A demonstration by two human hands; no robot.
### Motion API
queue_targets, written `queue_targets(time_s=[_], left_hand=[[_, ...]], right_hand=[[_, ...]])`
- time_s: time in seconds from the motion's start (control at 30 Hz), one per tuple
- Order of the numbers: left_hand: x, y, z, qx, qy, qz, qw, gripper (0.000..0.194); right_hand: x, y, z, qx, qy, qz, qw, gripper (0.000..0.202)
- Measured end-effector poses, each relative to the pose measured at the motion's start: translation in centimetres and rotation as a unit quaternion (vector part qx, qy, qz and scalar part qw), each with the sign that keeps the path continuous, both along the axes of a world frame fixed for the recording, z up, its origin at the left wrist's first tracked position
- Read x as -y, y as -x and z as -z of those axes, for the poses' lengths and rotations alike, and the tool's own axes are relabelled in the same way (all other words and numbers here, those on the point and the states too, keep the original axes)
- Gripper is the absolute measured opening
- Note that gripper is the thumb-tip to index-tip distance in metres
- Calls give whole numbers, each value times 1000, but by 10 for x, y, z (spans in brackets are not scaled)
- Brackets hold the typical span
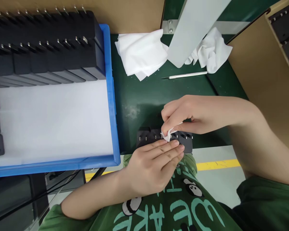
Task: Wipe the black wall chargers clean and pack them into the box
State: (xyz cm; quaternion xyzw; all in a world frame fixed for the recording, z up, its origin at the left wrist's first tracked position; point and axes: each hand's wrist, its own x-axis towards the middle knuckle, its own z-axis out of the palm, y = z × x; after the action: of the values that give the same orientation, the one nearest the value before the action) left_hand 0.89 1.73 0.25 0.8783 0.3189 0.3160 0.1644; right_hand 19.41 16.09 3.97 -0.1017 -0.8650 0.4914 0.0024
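Observation:
A row of black power adapters with metal prongs pointing up lies at the table's front edge. My left hand rests along the near side of the row, its fingers stretched out flat and close together against it. Over the middle of the row, my right hand pinches a small piece of white cloth between thumb and fingers. The cloth touches the adapters among the prongs. Both hands hide part of the row.
On the left stands a blue tray with stacked black adapters inside. Folded white cloths, a crumpled cloth and a thin pen-like tool lie behind my hands. A grey post slants between the cloths; a cardboard box stands right.

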Motion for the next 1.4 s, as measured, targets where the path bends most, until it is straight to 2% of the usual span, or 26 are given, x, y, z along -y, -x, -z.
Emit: queue_targets(time_s=[0.17, 0.53, 0.7, 0.8, 0.87, 0.93, 1.0, 1.03, 1.13, 1.2, 1.3, 1.4], left_hand=[[3, 2, 4, 10, 1, 1, 1000, 18], [5, 1, 9, 7, -19, 1, 1000, 24], [7, 0, 13, 14, -26, 7, 1000, 26], [7, 9, 2, 42, 14, 33, 998, 26], [7, 21, -13, 96, 26, 16, 995, 26], [5, 35, -28, 114, 15, -54, 992, 40], [2, 44, -38, 47, 12, -122, 991, 61], [0, 45, -40, -5, 22, -137, 990, 71], [-8, 37, -34, -136, 57, -118, 982, 91], [-12, 25, -24, -197, 60, -97, 974, 92], [-15, 11, -11, -233, 60, -97, 966, 71], [-18, 9, -4, -199, 73, -108, 971, 51]], right_hand=[[9, -7, -1, 1, -15, 38, 999, 29], [31, -26, 9, -26, -21, 148, 988, 19], [32, -40, -3, 11, -39, 162, 986, 20], [37, -61, -13, -7, -58, 189, 980, 17], [48, -81, -16, -72, -91, 277, 954, 14], [66, -103, -11, -150, -138, 399, 894, 17], [90, -119, 0, -206, -154, 496, 829, 24], [103, -124, 7, -222, -147, 525, 808, 26], [140, -126, 28, -235, -105, 559, 788, 27], [159, -120, 39, -237, -96, 570, 781, 26], [178, -111, 48, -253, -90, 601, 753, 26], [186, -110, 49, -261, -77, 626, 731, 19]])
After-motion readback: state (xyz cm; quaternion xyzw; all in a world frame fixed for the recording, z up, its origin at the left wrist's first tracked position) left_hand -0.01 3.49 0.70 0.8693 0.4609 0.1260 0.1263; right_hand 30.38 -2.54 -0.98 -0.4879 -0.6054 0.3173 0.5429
